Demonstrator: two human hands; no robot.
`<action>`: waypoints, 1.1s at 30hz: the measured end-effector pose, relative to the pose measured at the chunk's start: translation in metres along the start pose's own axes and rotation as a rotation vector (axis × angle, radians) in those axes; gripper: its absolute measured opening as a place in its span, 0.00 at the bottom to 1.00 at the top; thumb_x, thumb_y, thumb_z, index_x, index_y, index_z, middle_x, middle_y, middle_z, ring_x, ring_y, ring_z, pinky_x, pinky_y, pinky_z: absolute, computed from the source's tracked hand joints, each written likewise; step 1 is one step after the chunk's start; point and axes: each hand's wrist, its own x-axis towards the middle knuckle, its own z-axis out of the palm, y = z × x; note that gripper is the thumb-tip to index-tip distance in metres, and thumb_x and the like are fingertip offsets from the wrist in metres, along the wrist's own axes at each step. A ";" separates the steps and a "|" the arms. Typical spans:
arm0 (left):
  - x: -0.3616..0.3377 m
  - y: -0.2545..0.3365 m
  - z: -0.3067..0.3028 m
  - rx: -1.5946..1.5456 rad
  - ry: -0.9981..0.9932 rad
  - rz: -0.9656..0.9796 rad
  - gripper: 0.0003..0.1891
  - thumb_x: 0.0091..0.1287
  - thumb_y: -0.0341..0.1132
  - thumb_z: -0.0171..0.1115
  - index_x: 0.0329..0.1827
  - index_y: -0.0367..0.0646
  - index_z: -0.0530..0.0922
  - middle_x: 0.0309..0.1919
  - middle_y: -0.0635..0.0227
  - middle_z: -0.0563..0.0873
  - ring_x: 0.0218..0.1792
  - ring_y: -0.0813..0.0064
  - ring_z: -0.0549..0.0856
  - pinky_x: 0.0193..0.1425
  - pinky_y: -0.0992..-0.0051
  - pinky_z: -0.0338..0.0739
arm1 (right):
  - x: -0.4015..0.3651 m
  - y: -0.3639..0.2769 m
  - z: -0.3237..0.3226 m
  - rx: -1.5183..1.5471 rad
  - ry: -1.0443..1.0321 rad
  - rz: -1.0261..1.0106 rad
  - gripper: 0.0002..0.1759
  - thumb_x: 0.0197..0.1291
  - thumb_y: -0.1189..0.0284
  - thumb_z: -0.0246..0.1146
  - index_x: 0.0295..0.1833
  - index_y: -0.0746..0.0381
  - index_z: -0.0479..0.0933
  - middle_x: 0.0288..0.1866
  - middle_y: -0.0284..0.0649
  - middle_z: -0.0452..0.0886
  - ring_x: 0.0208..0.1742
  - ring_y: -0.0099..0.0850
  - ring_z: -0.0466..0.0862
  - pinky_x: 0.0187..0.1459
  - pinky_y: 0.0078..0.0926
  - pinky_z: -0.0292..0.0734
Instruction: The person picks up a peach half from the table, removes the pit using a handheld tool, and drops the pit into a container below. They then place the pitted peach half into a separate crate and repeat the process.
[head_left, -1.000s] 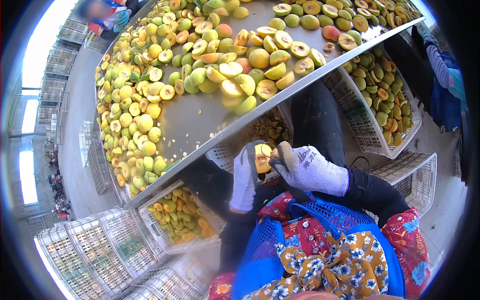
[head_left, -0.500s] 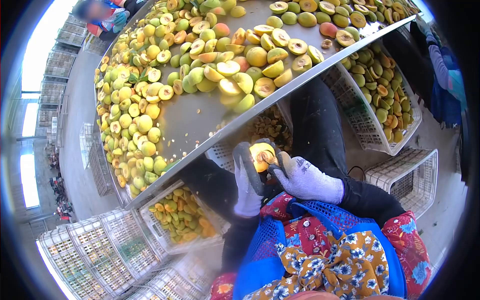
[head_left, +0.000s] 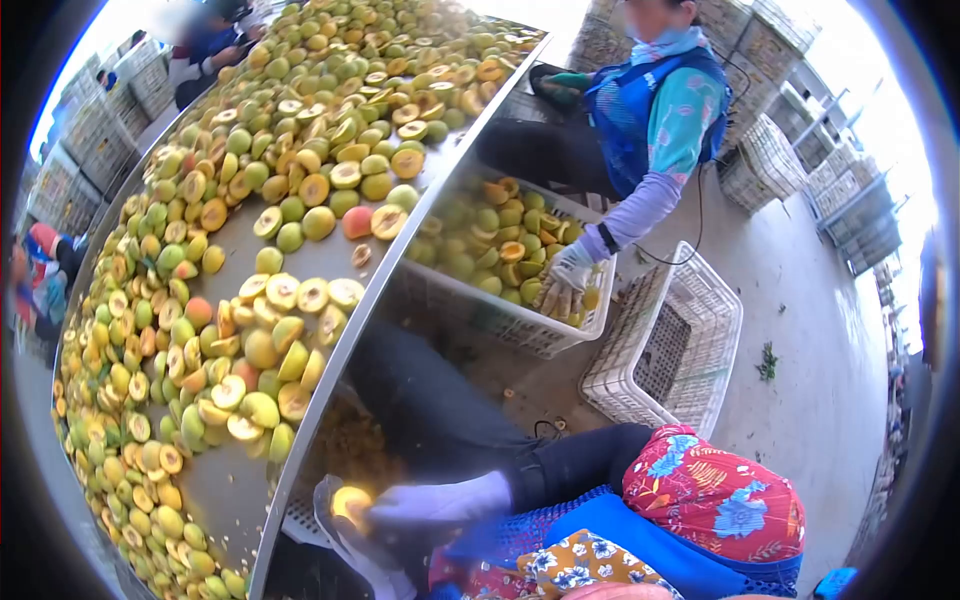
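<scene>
A halved yellow apricot-like fruit (head_left: 350, 502) is held low in front of me, below the metal table's edge. My left hand (head_left: 345, 545), in a lavender glove with dark fingers, is closed around it. Close against the fruit is my right hand (head_left: 440, 500), gloved the same way, its fingers smeared by motion so that I cannot tell their grip. Many whole and halved fruits (head_left: 260, 350) lie on the metal table (head_left: 225, 490) beyond my hands.
At the right of the table, a co-worker (head_left: 650, 120) has a gloved hand (head_left: 572, 268) in a white crate of fruit halves (head_left: 515, 325). Another white crate (head_left: 690, 345) stands tilted on the floor. Stacked crates (head_left: 90, 150) line the back left.
My view has swung to the right, bringing the co-worker and crates into fuller sight. My hands and the fruit now appear lower and further left, still together.
</scene>
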 end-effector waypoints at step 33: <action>-0.018 0.009 -0.020 -0.560 0.185 -0.072 0.20 0.79 0.44 0.48 0.53 0.31 0.75 0.46 0.52 0.85 0.46 0.62 0.86 0.53 0.67 0.81 | 0.026 0.034 0.006 1.342 -0.680 0.612 0.21 0.75 0.56 0.52 0.47 0.67 0.72 0.14 0.30 0.63 0.09 0.16 0.62 0.09 0.11 0.60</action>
